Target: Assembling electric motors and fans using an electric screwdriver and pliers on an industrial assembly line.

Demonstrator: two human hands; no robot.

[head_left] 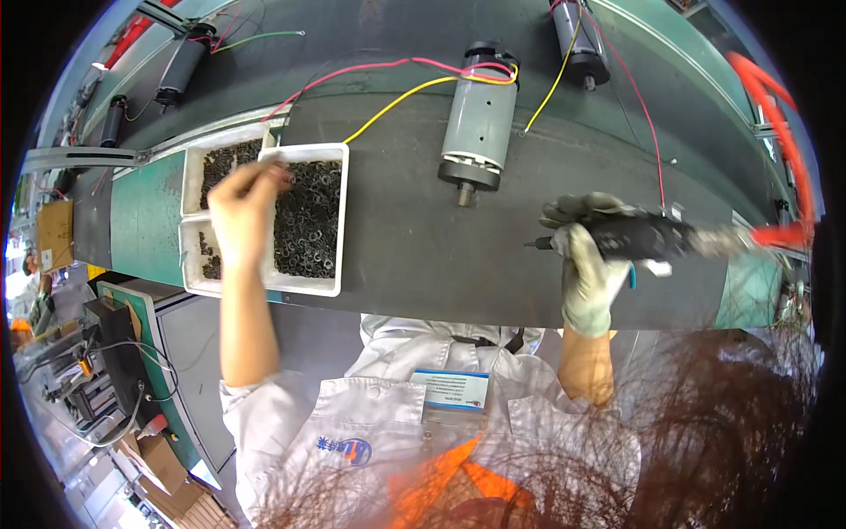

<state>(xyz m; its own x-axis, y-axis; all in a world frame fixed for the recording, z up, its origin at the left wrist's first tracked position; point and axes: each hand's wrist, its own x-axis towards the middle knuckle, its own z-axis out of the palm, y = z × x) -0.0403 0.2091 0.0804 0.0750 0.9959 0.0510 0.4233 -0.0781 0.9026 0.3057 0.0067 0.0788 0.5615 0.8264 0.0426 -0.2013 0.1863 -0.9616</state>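
- White plastic trays (339,220), three of them side by side at the near left edge of the dark worktop (414,256), hold small dark metal rings; the largest is fullest.
- One bare left hand (240,212) hangs over the largest tray, fingertips pinched together over the rings; whether a ring is between them cannot be told.
- One gloved right hand (589,264) is clamped on a black power screwdriver (634,236), its bit pointing left, well right of the trays.
- One orange hose (775,123) runs from the tool's tail.
- One grey motor (478,123) lies between the hands, trailing one yellow and one red wire.
- Three darker motors lie along the far edge.
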